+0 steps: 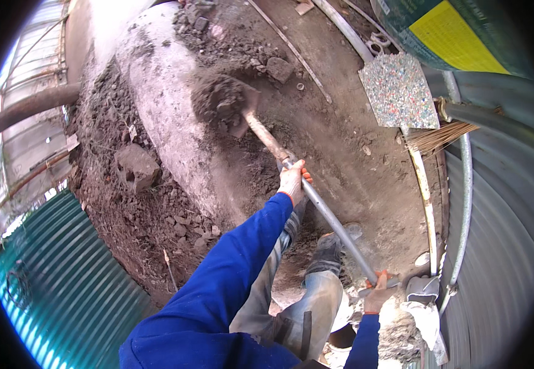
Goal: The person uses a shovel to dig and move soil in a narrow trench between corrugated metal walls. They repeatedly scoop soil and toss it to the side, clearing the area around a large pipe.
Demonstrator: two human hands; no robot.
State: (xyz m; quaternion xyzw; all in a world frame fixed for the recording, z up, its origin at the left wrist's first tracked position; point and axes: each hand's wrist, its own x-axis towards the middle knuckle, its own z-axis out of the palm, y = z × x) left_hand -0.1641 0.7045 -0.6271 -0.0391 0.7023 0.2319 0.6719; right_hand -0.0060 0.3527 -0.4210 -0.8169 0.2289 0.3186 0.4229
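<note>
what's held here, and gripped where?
A soil-loaded shovel with a grey metal shaft. Left hand grips the shaft just below the wooden part near the blade; right hand grips the handle end.

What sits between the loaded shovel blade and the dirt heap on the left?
Only the pale concrete ridge lies between the shovel blade and the dirt heap; it is low, and nothing else visible blocks the way. Both hands grip the shaft.

Centre frame, the left hand (291, 180) grips the shovel (316, 206) mid-shaft, while the right hand (378, 296) clamps its end at lower right. The blade carries a heap of dark soil (218, 98) beside the pale concrete slab (168, 117) upper centre.
</note>
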